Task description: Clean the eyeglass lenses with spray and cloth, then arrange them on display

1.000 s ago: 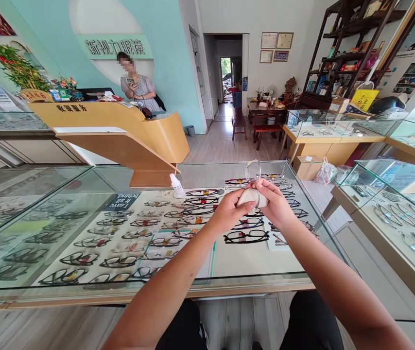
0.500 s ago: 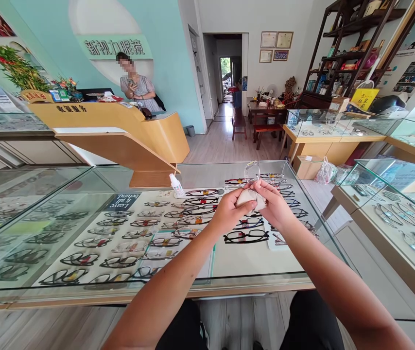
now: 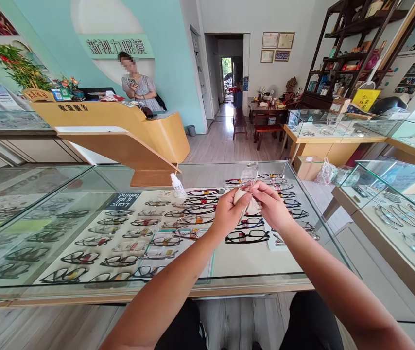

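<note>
Above the glass display case (image 3: 189, 167) both my hands are close together, fingers closed. A pale cleaning cloth (image 3: 243, 198) is bunched in my left hand (image 3: 226, 210), with the thumb pressed on it. My right hand (image 3: 271, 203) pinches a pair of eyeglasses (image 3: 249, 175); one clear, thin-rimmed lens sticks up beyond the fingertips. Fingers and cloth hide the rest of the glasses. To the left of my hands a small white spray bottle (image 3: 177, 185) stands upright on the glass top.
Rows of spectacle frames (image 3: 120, 261) lie inside the case under the glass. Across from me a person (image 3: 140, 87) holds a phone behind a wooden counter (image 3: 164, 136). Another display case (image 3: 404, 214) stands at the right, with a wooden table (image 3: 266, 107) farther back.
My left hand and the cloth have turned more upright, the thumb shifting up. The lens beyond my fingers has tilted and moved slightly left. The spray bottle stays put.
</note>
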### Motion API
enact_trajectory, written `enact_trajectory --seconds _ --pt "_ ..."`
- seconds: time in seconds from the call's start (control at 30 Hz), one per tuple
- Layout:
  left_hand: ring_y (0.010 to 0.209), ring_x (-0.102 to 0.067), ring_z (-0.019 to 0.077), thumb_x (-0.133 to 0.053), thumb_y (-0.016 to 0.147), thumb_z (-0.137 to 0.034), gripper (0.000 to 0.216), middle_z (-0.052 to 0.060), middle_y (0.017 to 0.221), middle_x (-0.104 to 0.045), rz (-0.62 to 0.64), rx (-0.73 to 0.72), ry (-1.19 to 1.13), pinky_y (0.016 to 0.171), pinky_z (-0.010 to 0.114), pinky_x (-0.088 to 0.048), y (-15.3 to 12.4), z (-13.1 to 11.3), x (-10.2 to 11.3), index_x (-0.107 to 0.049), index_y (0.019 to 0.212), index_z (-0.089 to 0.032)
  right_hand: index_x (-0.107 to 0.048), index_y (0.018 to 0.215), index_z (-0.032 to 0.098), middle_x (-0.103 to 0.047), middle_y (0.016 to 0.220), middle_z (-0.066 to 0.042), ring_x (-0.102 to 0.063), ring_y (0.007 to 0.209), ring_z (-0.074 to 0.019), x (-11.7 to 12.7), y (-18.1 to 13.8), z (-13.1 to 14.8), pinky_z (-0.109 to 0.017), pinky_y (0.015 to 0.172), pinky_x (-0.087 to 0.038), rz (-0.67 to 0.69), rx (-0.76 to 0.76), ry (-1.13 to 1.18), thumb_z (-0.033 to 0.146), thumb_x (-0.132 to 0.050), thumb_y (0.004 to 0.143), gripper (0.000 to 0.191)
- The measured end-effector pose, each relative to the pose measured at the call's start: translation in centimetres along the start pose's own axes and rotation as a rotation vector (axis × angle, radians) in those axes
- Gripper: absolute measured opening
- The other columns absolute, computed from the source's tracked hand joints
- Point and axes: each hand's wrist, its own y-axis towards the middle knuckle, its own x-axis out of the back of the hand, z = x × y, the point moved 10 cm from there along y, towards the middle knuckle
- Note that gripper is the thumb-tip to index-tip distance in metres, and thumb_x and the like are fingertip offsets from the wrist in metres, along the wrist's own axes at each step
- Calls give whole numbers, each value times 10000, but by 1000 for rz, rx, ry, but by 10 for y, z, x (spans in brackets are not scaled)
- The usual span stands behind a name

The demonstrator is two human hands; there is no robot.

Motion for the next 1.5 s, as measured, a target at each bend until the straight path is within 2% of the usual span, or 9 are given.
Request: enact_trajectory --seconds 0.1,0.3,0.53,0.63,0.83,1.03,1.13,1.3,1.5 --pt "683 -552 152 -692 950 -745 577 15 752 -678 -48 -36 42 660 271 -464 -2 -4 4 -739 929 -170 -772 853 290 -724 957 -2 -647 974 -194 -2 -1 3 -298 908 -503 5 30 -33 479 -876 891 219" --pt "980 -731 247 -604 1017 -742 621 124 1079 -825 -77 -68 73 918 345 -551 -5 -9 4 -814 1155 -173 -733 809 273 -683 871 6 -603 837 -179 0 -1 1 -300 810 -506 -44 1 -17 520 -918 816 309" --pt "708 -571 176 -614 961 -828 652 25 742 -664 62 31 -10 711 308 -501 1 0 -6 -747 917 -191 -731 830 275 -759 970 -14 -674 909 -199 15 4 -4 -329 848 -529 -119 -16 -10 487 -954 783 311" --pt "721 -595 178 -662 930 -830 646 29 748 -668 107 124 -113 709 308 -519 3 16 -8 -734 861 -192 -747 844 282 -773 1035 -21 -692 975 -215 22 6 -1 -344 892 -534 -132 0 -15 480 -953 792 291" --pt "936 -778 256 -857 737 -835 703 67 930 -820 -90 398 -452 839 342 -604 8 56 9 -812 1013 -191 -759 847 295 -720 1225 -26 -645 1209 -253 34 4 23 -383 1024 -486 -165 143 -205 483 -890 870 230" --pt "1039 -795 264 -963 650 -759 715 95 1055 -846 -199 411 -644 886 341 -605 16 52 24 -829 1050 -182 -778 840 285 -655 1417 -64 -510 1490 -329 16 3 23 -521 1255 -321 -33 142 -559 488 -831 917 223" --pt "1053 -791 263 -906 735 -771 686 90 1066 -844 -170 375 -629 896 345 -600 16 49 24 -826 1088 -188 -760 829 280 -670 1324 -71 -526 1445 -338 7 2 21 -553 1274 -277 -8 142 -657 514 -830 904 255" --pt "971 -764 249 -778 842 -824 659 63 968 -819 -75 293 -429 865 336 -578 14 46 21 -810 1026 -192 -728 802 260 -640 1041 -50 -577 1170 -290 -2 1 17 -514 1152 -388 12 150 -709 560 -813 899 326" --pt "789 -696 199 -759 902 -768 586 38 811 -731 -4 208 -252 737 304 -558 16 36 22 -781 965 -186 -754 787 260 -627 980 -49 -567 1053 -262 1 2 11 -453 1016 -463 11 105 -585 551 -838 885 318"
